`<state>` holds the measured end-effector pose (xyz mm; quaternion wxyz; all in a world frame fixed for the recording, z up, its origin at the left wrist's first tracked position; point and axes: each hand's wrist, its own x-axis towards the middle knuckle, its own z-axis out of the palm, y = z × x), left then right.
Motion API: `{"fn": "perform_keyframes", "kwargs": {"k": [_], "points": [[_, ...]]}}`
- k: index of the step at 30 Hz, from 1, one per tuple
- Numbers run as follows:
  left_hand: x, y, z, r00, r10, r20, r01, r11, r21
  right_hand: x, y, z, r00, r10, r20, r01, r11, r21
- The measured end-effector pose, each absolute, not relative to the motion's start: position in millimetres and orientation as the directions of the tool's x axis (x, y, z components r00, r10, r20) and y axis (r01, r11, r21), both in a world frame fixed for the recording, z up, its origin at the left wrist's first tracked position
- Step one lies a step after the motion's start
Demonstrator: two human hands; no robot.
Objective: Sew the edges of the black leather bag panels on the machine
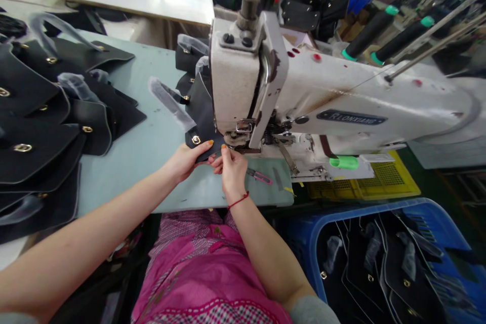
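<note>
The black bag panel [203,116] is positioned on the pale green tabletop [125,172], partly hidden by the head of the sewing machine [237,76]. Its near edge is pinched by the left hand [193,158], thumb above and fingers below. The right hand [232,168] is placed at the panel's near corner, fingertips drawn together; whether material is gripped there cannot be told. A film-wrapped handle [172,104] is attached to the panel. A pink-edged tool [261,177] is located beside the right hand.
</note>
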<state>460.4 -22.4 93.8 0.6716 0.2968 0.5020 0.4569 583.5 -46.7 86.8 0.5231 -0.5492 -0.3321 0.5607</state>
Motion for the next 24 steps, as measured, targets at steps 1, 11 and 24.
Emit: {"fn": "perform_keyframes", "kwargs": {"k": [1, 11, 24], "points": [[462.4, -25.0, 93.9, 0.059, 0.913, -0.403, -0.322, 0.399, 0.858, 584.9, -46.7, 87.7, 0.145, 0.95, -0.275, -0.218, -0.241, -0.946], [495.8, -56.0, 98.6, -0.151, 0.903, -0.403, -0.445, 0.302, 0.843, 603.7, -45.4, 94.0, 0.082, 0.954, -0.29, -0.091, -0.283, -0.955], [558.4, -84.2, 90.6, -0.426, 0.788, -0.445, -0.612, 0.111, 0.783, 635.0, -38.6, 96.2, -0.035, 0.979, -0.199, 0.093, -0.195, -0.976]]}}
